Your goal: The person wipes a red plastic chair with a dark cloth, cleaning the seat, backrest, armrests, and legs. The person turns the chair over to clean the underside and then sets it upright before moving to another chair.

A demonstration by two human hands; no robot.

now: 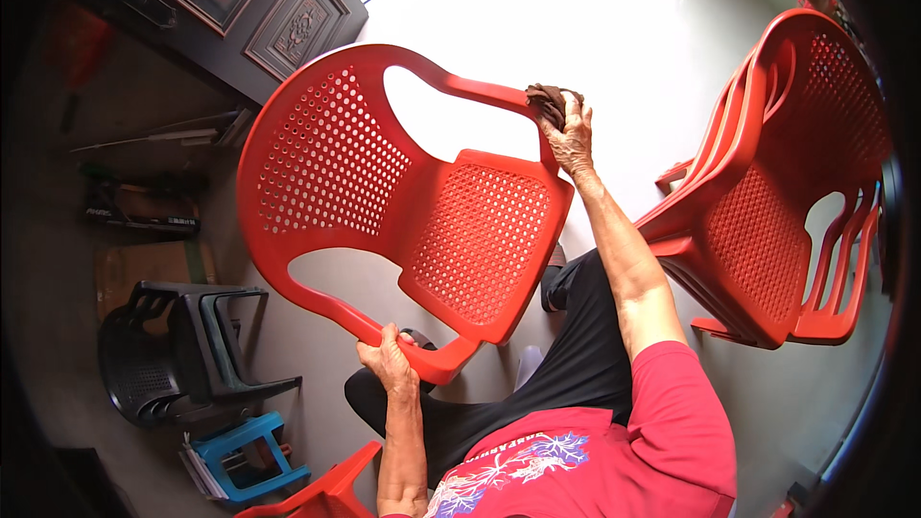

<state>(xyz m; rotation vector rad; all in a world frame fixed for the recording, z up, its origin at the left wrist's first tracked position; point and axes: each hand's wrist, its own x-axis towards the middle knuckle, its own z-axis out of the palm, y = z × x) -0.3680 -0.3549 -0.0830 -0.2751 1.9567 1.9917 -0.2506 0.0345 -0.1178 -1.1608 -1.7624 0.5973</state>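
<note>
A red plastic armchair (pixel 477 240) with a perforated back and seat stands tilted in front of me. My left hand (pixel 391 359) is closed around the front end of its near-left armrest. At the far armrest, my right hand (pixel 573 139) presses a crumpled dark brown cloth (pixel 554 104) against the bend of the arm. The fingers of that hand are curled over the cloth. Part of the chair's legs is hidden beneath the seat.
Stacked red armchairs (pixel 758 240) stand at the right. On the left are black chairs (pixel 144 364), a blue stool (pixel 245 460) and a cardboard box (pixel 144 273). A dark panelled door (pixel 288 29) is at the upper left. Another red plastic piece (pixel 331 489) lies near my left forearm.
</note>
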